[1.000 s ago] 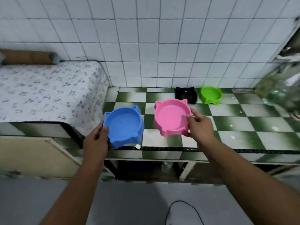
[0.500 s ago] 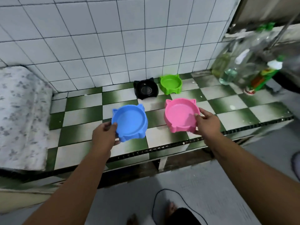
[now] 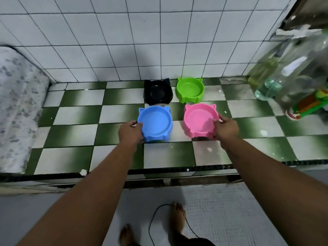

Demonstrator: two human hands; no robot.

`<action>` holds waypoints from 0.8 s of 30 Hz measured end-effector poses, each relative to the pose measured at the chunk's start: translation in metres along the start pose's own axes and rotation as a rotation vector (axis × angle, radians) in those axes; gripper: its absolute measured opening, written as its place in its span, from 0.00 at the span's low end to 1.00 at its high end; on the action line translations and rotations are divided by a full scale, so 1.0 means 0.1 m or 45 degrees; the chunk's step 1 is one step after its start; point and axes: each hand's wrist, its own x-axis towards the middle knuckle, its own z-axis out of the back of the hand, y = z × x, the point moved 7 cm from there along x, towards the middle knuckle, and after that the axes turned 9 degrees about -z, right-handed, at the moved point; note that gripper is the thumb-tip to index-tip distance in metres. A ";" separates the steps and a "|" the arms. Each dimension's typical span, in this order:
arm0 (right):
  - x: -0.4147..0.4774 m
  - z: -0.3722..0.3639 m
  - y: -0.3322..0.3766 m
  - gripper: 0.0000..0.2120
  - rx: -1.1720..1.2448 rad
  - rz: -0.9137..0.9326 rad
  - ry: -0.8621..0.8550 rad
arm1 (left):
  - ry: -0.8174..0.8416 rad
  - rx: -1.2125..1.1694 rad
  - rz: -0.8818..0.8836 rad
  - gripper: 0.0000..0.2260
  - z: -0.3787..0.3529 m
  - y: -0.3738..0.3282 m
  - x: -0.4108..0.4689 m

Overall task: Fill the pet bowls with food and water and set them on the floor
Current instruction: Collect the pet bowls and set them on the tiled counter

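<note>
Four cat-eared pet bowls stand on the green-and-white checkered counter [image 3: 74,157]. My left hand [image 3: 130,132] grips the left rim of the blue bowl [image 3: 155,123], thumb hooked over the edge. The right side of the pink bowl [image 3: 200,121] is gripped by my right hand [image 3: 226,127]. Both bowls rest on the counter and look empty. Behind them, by the tiled wall, sit a black bowl [image 3: 158,92] and a green bowl [image 3: 190,89], also empty as far as I can see.
Blurred clear bottles [image 3: 276,80] and a green-and-orange package [image 3: 308,105] crowd the counter's right end. A floral-covered surface [image 3: 16,110] lies at the left. Below the counter edge are the grey floor, my bare feet [image 3: 178,217] and a thin black cable [image 3: 154,222].
Both hands carried the blue and pink bowls farther back on the counter, setting them down just in front of the black and green bowls. The view tilted down and closer.
</note>
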 end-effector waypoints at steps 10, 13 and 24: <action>0.48 -0.20 0.08 0.18 -0.348 0.128 -0.071 | -0.050 0.106 0.066 0.16 -0.28 0.12 0.21; 0.54 -0.22 0.14 0.18 -0.410 0.183 -0.096 | -0.071 0.108 0.096 0.16 -0.30 0.14 0.26; 0.52 -0.30 0.11 0.18 -0.614 0.327 -0.126 | -0.021 0.123 0.123 0.15 -0.36 0.07 0.26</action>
